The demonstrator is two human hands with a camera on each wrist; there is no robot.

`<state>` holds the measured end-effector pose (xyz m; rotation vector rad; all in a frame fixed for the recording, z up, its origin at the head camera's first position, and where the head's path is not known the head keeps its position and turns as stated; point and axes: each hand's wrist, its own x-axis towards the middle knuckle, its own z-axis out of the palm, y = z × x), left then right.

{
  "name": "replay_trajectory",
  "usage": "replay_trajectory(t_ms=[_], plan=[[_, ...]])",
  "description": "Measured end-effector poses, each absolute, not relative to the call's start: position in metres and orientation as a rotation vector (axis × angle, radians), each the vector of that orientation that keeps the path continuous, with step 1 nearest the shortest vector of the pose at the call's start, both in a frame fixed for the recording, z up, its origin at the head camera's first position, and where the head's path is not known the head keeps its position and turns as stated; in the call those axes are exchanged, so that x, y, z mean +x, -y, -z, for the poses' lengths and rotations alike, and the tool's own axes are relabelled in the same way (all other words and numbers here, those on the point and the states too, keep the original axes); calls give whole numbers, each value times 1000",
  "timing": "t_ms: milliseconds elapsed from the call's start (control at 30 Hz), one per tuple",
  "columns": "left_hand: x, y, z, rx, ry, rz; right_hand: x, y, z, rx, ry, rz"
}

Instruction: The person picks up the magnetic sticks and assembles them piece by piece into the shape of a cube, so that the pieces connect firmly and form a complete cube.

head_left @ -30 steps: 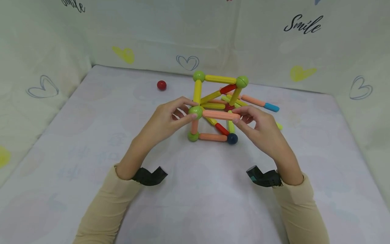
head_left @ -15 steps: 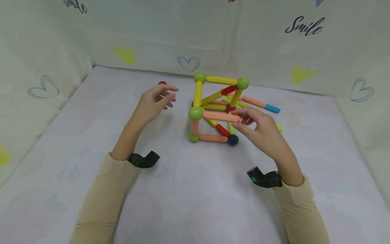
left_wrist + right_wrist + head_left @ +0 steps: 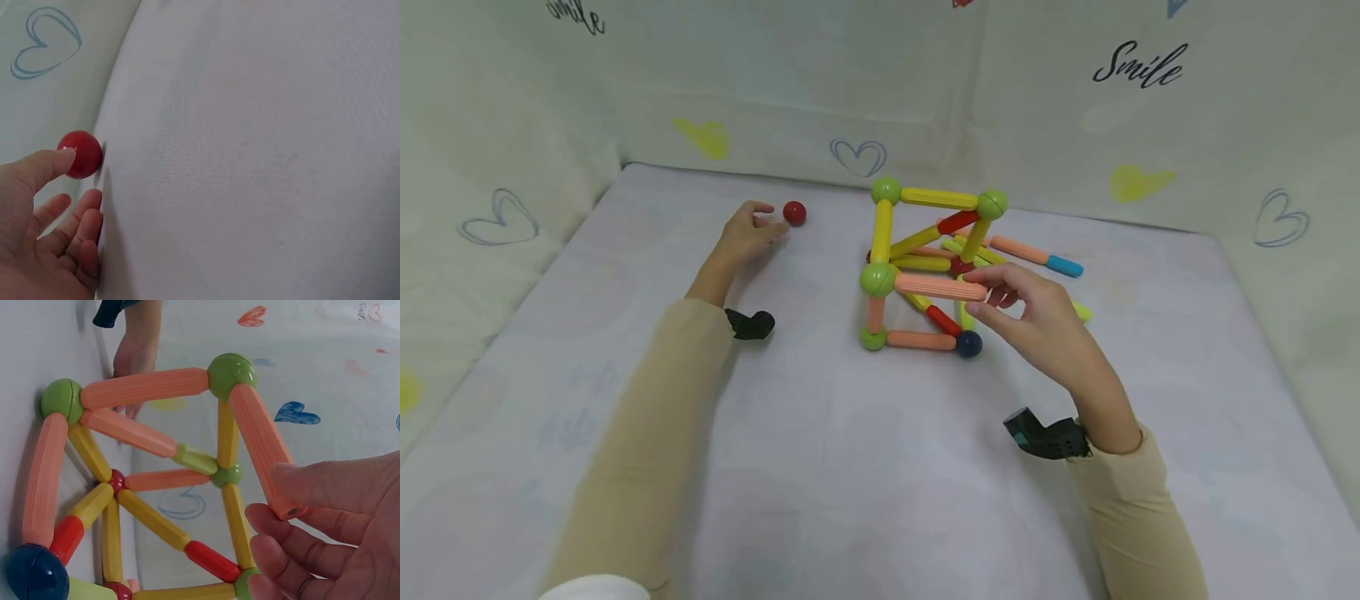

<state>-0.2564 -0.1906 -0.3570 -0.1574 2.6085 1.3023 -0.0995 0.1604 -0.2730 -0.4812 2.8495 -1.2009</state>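
Observation:
My right hand [image 3: 1033, 321] pinches the free end of a ribbed orange stick [image 3: 265, 450] between thumb and fingers. The stick's other end joins a green ball [image 3: 877, 280] at the near upper corner of a frame of sticks and balls. Orange, yellow and red sticks make up that frame, with green balls, red balls and a dark blue ball [image 3: 968, 343] at its joints. At the back left, my left hand [image 3: 747, 240] reaches beside a loose red ball [image 3: 794, 213] with fingers extended. In the left wrist view its thumb overlaps the red ball [image 3: 81, 155]; contact cannot be told.
Behind and right of the frame lie several loose sticks, among them an orange one [image 3: 1018, 248] with a blue end piece [image 3: 1064, 266]. A light green stick [image 3: 1081, 311] lies partly behind the right hand. A printed cloth backdrop [image 3: 925, 100] rises at the table's far edge.
My left hand has let go of the green ball and moved left and away to the loose red ball. The right hand keeps its pinch on the orange stick, almost unmoved.

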Motion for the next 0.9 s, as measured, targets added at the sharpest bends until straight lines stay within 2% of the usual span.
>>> replay_trajectory(t_ms=[233,633,900], plan=[[-269,189,361,-91,-2579,-1204,-100,-161,274,-498,-2856,1191],[-270,179,353,-64,-2667,-973,-99,-162,276,-486,-2854,1187],[-274,183,354,-58,-2651,-1011,-99,-164,273,-492,-2852,1193]])
